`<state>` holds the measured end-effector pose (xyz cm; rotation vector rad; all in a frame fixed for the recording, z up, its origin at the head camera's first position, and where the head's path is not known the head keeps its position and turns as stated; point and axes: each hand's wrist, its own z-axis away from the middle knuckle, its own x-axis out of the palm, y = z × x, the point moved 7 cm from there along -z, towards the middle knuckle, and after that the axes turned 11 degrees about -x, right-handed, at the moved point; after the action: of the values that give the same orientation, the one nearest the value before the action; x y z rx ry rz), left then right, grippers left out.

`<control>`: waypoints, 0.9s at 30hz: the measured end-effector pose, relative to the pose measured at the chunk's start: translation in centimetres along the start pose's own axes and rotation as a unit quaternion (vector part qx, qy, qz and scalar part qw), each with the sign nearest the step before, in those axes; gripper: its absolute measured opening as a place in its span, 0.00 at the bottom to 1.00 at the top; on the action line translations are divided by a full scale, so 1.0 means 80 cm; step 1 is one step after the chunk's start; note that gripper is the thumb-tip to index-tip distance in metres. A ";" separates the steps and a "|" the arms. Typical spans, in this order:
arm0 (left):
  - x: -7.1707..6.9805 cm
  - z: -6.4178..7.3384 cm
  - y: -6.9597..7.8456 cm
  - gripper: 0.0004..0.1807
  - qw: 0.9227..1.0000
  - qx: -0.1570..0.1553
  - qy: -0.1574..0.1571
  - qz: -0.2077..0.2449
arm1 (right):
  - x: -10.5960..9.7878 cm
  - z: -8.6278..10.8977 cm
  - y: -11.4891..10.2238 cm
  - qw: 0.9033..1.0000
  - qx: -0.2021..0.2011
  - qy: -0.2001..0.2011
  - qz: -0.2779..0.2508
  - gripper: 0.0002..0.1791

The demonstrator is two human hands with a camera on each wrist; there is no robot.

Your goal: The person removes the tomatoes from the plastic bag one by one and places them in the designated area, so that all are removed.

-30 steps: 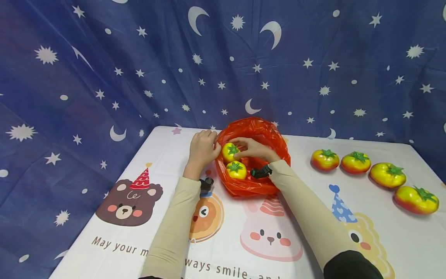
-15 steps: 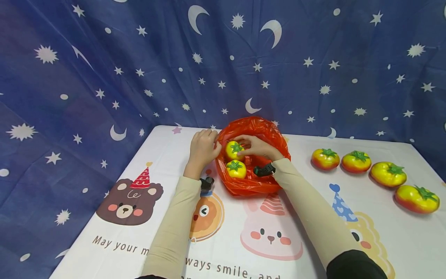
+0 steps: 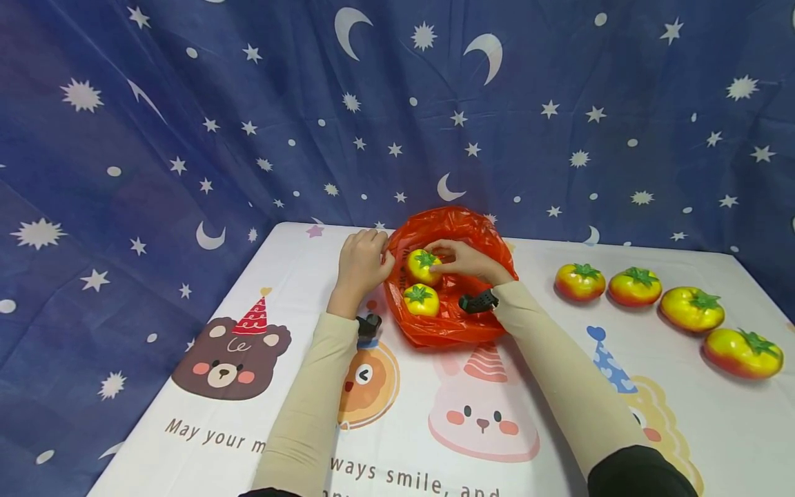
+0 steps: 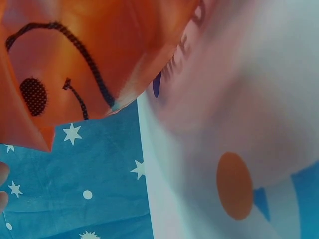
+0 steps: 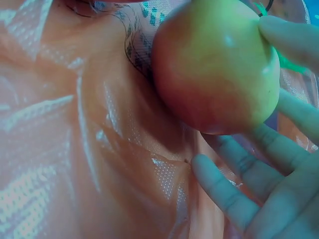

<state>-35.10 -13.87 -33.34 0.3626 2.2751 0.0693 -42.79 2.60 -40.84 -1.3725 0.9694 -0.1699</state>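
A red plastic bag stands with its mouth wide, near the back of the table. At its left rim, my left hand grips the plastic; in the left wrist view only bits of its fingers show beside the bag. Inside the bag, my right hand holds a yellow-red tomato with a green leafy top. The right wrist view has this tomato between the thumb and fingers, close to the bag's wall. Just in front of it, also in the bag, sits another tomato.
Several tomatoes lie in a slanting row at the right, from one tomato near the back to another tomato near the right edge. A white cartoon-printed cloth covers the table. Behind it hangs a blue starry curtain.
Inside the bag, my right hand and its tomato have shifted a little to the right and back, away from the left rim. The left hand has stayed in place on the bag.
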 end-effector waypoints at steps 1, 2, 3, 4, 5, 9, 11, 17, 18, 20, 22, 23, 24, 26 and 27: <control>0.000 0.000 0.000 0.06 1.000 -0.001 0.000 0.000 | 0.000 0.001 0.000 1.000 0.000 -0.003 0.004 0.28; 0.000 0.000 0.000 0.06 1.000 -0.001 0.000 0.000 | 0.001 0.001 -0.001 1.000 0.002 -0.005 0.010 0.29; 0.000 0.000 0.000 0.06 1.000 -0.001 0.000 0.000 | 0.001 0.002 -0.002 1.000 0.001 -0.008 0.015 0.29; 0.000 0.000 0.000 0.06 1.000 -0.002 -0.001 -0.001 | 0.002 0.002 -0.003 1.000 0.000 -0.011 0.023 0.30; 0.000 0.000 0.000 0.06 1.000 -0.002 -0.001 -0.001 | 0.003 0.002 -0.003 1.000 -0.002 -0.013 0.028 0.31; 0.001 0.000 -0.001 0.06 1.000 -0.005 -0.003 -0.004 | 0.005 0.001 -0.006 0.998 -0.012 -0.019 0.057 0.33; 0.001 0.000 -0.002 0.05 1.000 -0.006 -0.004 -0.004 | 0.005 0.000 -0.006 0.998 -0.014 -0.019 0.066 0.34; 0.001 0.000 -0.002 0.06 1.000 -0.006 0.001 -0.004 | 0.005 -0.002 -0.003 0.996 -0.013 -0.018 0.082 0.36; 0.001 0.000 -0.002 0.06 1.000 -0.005 0.002 -0.004 | 0.004 -0.002 -0.003 0.996 -0.010 -0.017 0.083 0.36; 0.000 0.000 -0.002 0.06 1.000 -0.004 0.002 -0.004 | 0.002 -0.001 0.000 0.997 -0.004 -0.013 0.082 0.36; 0.000 0.000 -0.002 0.06 1.000 -0.004 0.003 -0.003 | -0.001 0.000 0.002 0.997 -0.001 -0.008 0.083 0.36; 0.000 0.000 -0.002 0.06 1.000 -0.004 0.003 -0.003 | -0.003 0.001 0.002 0.997 -0.001 -0.006 0.082 0.36; 0.000 0.000 -0.002 0.06 1.000 -0.004 0.003 -0.003 | -0.005 0.001 0.002 0.997 -0.003 -0.006 0.082 0.36; 0.000 0.000 -0.002 0.06 1.000 -0.004 0.003 -0.003 | -0.008 0.003 0.002 0.997 -0.006 -0.004 0.082 0.35; 0.000 0.000 -0.002 0.06 1.000 -0.004 0.004 -0.003 | -0.010 0.004 0.003 0.997 -0.008 -0.004 0.081 0.35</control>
<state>-35.12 -14.03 -33.36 0.3518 2.2822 0.0773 -43.18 3.37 -40.68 -1.3017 1.0731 -0.0346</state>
